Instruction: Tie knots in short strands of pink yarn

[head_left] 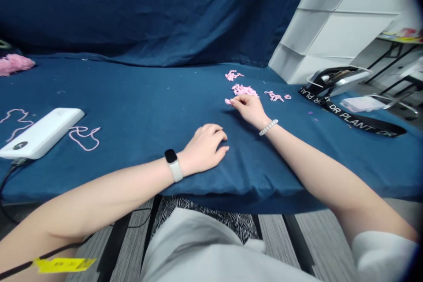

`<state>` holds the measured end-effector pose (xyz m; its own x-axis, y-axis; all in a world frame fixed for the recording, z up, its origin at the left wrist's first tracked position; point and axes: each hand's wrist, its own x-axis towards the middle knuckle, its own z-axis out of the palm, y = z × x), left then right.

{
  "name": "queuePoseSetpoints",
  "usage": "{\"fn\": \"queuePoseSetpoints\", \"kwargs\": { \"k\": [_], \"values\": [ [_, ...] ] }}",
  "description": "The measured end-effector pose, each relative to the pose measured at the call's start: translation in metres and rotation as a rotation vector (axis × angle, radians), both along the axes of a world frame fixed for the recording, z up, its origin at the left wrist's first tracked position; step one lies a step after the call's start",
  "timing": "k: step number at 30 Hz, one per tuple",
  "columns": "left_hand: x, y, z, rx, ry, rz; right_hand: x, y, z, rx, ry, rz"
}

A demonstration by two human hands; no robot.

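My left hand [206,147], with a watch on its wrist, rests on the blue cloth with its fingers apart and holding nothing. My right hand [249,109], with a beaded bracelet, pinches a small pink piece [228,102] between thumb and forefinger. Just behind the right hand lies a heap of pink yarn bits [243,90]. A smaller pink cluster [233,75] sits farther back. To the right of the heap are another pink strand [274,96] and a small pink loop [287,96].
A white power bank [49,131] with a cable lies at the left, between loose pink strands [86,137]. Pink fluff [15,64] is at the far left. A black lettered strap [357,122], a clear box [361,103] and white boxes [317,31] stand right.
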<state>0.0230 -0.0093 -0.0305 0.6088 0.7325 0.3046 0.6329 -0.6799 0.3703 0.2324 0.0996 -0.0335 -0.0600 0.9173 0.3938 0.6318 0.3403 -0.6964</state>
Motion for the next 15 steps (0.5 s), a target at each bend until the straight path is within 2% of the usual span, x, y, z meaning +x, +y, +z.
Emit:
{"fn": "queuePoseSetpoints", "kwargs": {
  "k": [4, 7, 9, 12, 15],
  "values": [
    [0.002, -0.001, -0.006, -0.005, 0.066, -0.039, 0.015, 0.061, 0.009, 0.094, -0.148, -0.16],
    [0.002, 0.0, -0.005, -0.011, 0.078, -0.085, 0.027, 0.117, 0.016, 0.055, -0.242, -0.319],
    [0.001, 0.0, -0.004, -0.008, 0.087, -0.099, 0.033, 0.149, 0.015, -0.034, -0.316, -0.411],
    [-0.001, 0.0, -0.005, -0.015, 0.102, -0.103, 0.037, 0.179, 0.009, -0.171, -0.386, -0.495],
    [-0.002, -0.001, -0.006, -0.037, 0.105, -0.099, 0.037, 0.191, 0.004, -0.234, -0.453, -0.468]
  ]
}}
